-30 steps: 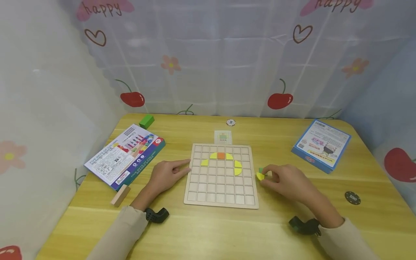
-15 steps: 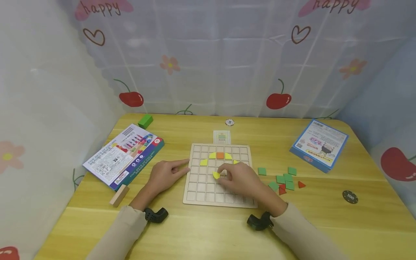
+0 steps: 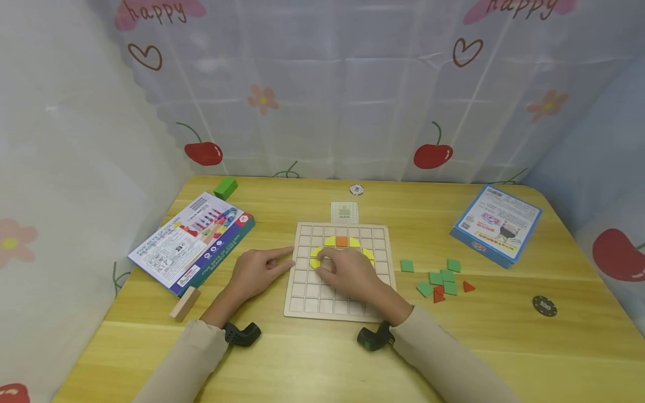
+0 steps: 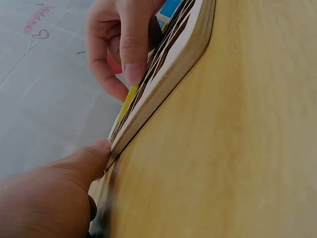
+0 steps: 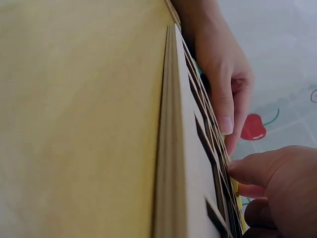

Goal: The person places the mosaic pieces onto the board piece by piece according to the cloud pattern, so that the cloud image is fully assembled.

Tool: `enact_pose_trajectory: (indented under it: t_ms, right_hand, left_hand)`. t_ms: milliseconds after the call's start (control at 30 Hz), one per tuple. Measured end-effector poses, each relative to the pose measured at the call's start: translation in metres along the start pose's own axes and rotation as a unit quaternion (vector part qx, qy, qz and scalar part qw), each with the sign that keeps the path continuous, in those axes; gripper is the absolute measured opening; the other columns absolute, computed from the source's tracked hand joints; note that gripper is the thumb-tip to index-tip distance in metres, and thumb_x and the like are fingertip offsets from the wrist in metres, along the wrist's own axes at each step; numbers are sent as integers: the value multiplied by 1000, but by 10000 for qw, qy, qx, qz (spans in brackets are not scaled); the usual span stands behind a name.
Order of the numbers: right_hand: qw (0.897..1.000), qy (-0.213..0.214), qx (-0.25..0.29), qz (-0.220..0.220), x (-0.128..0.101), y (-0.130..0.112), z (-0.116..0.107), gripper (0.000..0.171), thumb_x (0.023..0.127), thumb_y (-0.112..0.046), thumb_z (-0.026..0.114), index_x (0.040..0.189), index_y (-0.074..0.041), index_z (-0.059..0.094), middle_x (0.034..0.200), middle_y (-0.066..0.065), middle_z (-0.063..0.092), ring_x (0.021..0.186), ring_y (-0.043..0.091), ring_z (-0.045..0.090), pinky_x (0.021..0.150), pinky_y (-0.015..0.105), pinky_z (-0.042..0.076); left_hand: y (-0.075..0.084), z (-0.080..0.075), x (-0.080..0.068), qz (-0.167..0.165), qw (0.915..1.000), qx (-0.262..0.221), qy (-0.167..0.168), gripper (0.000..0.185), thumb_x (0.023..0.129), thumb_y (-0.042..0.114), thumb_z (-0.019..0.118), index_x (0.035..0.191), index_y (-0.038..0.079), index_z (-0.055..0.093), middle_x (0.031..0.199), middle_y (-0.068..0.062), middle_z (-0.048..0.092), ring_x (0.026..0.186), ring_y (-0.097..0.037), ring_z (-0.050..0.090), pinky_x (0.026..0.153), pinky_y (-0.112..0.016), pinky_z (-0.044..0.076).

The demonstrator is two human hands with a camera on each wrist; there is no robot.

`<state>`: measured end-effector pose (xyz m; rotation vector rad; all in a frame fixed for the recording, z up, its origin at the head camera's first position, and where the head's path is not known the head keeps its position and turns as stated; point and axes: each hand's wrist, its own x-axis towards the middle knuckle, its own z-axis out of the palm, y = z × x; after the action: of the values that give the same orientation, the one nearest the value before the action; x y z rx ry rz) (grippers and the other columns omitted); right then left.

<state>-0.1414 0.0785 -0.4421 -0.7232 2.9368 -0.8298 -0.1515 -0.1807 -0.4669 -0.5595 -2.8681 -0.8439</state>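
Wooden and pale, the square grid board lay in the middle of the yellow wood-grain worktop, and we had both hands at it. Our right hand rested over the board's centre, its fingers curled down onto a yellow quarter-round tile in the left part of the grid; whether the fingertips pinched the tile or only pressed it we could not tell. More yellow curved tiles and a small orange square tile sat in the far rows of the board, just beyond that hand. Our left hand lay on the worktop beside the board's left edge, with the forefinger stretched out to touch the rim and nothing held in it.

To the right of the board, a loose scatter of green square tiles and two red triangular tiles lay on the worktop. A small printed pattern card lay just beyond the board's far edge. A blue printed box sat at the far right, and a colourful printed box lid at the left.
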Motion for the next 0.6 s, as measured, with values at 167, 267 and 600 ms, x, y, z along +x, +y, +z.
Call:
enact_pose_trajectory:
  t_ms: [167,267,600]
  right_hand:
    - [9997,250,4,55,-2,1,4,23,96,-36,72,116,-23,73,57,-12,49,48,5,42,46,26,34]
    - [9994,352,64,-8,-2,2,6,22,96,-35,72,115,-23,73,56,-12,47,47,4,40,45,26,33]
    - [9960,712,535,-87,-8,10,5,19,100,-31,64,111,-25,77,49,-15,32,46,1,25,46,24,25]
  left_hand:
    - [1,0,0,46,10000,11,60,40,94,49,72,130,31,73,54,14,42,49,-6,37,52,-29,27]
    - [0,0,0,57,9999,2,86,40,94,49,72,130,31,73,54,14,42,49,-6,37,52,-29,28]
    - [0,1,0,-44,10000,21,15,41,94,50,71,131,31,72,54,13,43,50,-7,39,53,-30,29]
